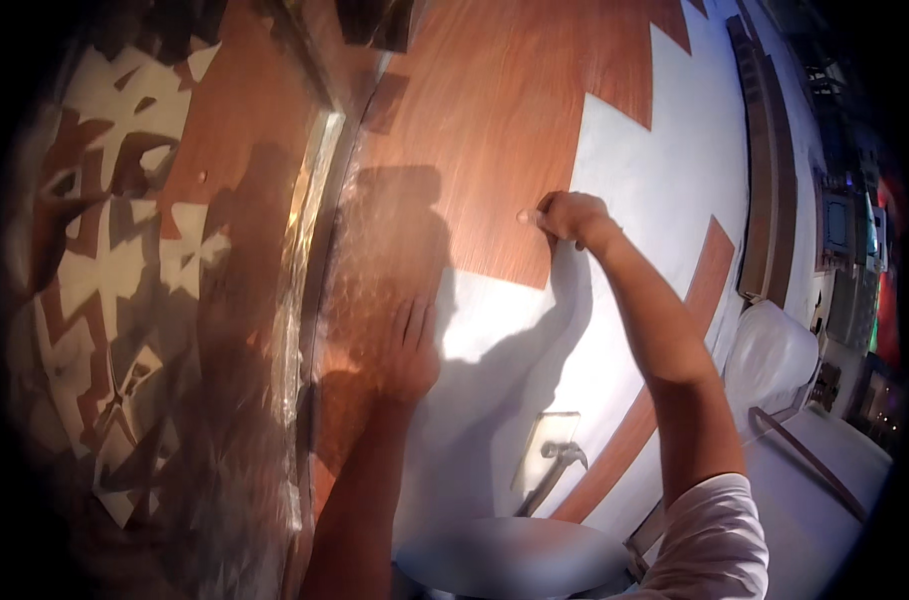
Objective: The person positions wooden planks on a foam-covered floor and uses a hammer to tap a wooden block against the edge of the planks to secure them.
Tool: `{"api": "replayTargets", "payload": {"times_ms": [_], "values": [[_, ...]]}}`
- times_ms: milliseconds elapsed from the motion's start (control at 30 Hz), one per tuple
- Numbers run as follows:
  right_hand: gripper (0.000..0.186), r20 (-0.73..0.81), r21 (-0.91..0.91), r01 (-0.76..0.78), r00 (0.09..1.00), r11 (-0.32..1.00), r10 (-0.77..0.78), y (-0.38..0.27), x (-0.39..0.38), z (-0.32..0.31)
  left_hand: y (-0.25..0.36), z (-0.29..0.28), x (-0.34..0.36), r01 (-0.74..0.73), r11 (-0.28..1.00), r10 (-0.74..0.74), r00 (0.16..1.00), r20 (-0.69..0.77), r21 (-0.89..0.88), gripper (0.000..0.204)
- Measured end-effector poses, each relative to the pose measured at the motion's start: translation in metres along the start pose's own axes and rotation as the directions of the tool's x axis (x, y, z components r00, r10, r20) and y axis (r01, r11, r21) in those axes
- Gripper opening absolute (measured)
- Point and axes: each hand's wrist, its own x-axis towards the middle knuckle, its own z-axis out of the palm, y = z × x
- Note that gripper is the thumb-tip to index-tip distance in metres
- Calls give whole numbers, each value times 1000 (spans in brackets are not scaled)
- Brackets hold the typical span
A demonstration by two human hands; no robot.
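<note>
Reddish-brown wood-look flooring planks point(504, 130) lie in a stepped pattern over a white underlay sheet point(624, 180). My left hand point(410, 355) rests with its fingers stretched out on a shadowed brown plank point(359, 300) beside the wall. Farther off to the right, my right hand point(572, 218) is closed in a pinch at the side edge of the planks; whatever its fingertips hold is hidden. Nearer me, a claw hammer point(554, 470) leans across a flat cream block point(546, 440) on the underlay.
A glossy, reflective panel point(234, 300) with a shiny metal edge point(317, 200) stands along the left. To the right lie a loose narrow plank point(709, 270), stacked long brown strips point(764, 170) and a white plastic-wrapped bundle point(771, 350). A blurred rounded shape point(514, 560) fills the bottom middle.
</note>
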Motion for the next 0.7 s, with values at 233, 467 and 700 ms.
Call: {"api": "replayTargets", "payload": {"times_ms": [233,467,700], "values": [[74,-220,-78,13,975,997,-30,13,18,29,4,4,-3,2,1000,-2,1000,15,4,52],[75,-332,12,70,941,997,-62,25,14,43,5,5,-2,-5,999,4,999,34,32,52],[46,-602,206,248,795,947,-77,67,-12,112,8,4,-2,5,1000,-5,999,31,4,51]]}}
